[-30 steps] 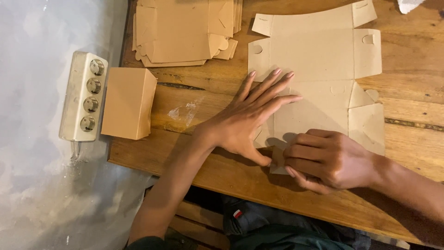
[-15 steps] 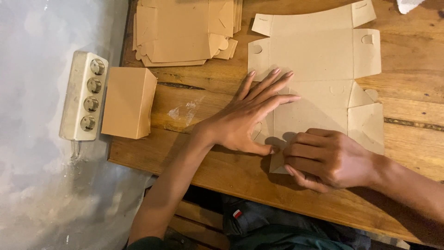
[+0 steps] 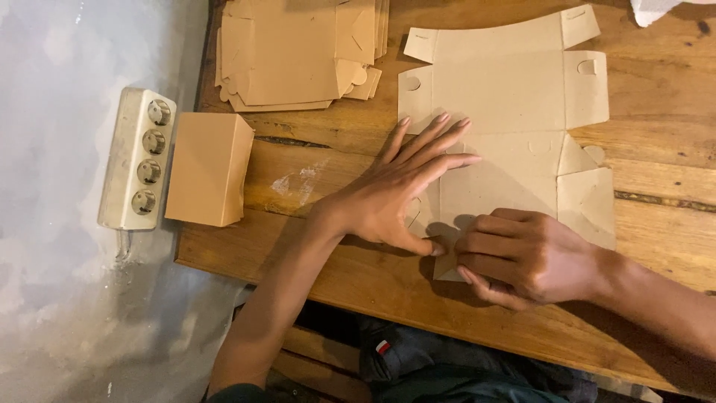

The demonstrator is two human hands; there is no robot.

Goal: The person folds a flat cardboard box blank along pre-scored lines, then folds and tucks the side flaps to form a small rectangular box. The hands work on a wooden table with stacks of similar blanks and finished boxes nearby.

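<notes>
Cardboard box blank (image 3: 507,112) lies flat on the wooden table (image 3: 350,269); the left hand (image 3: 399,190) presses spread fingers on it while the right hand (image 3: 526,254) pinches its near flap, best creased firmly along the score.

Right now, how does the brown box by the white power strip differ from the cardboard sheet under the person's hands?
The folded box stands closed and three-dimensional; the cardboard sheet lies flat and unfolded, its flaps spread out. The folded box sits untouched near the table's left edge; the cardboard sheet is pressed by the left hand and right hand. The folded box covers less table. Both are plain brown card.
</notes>
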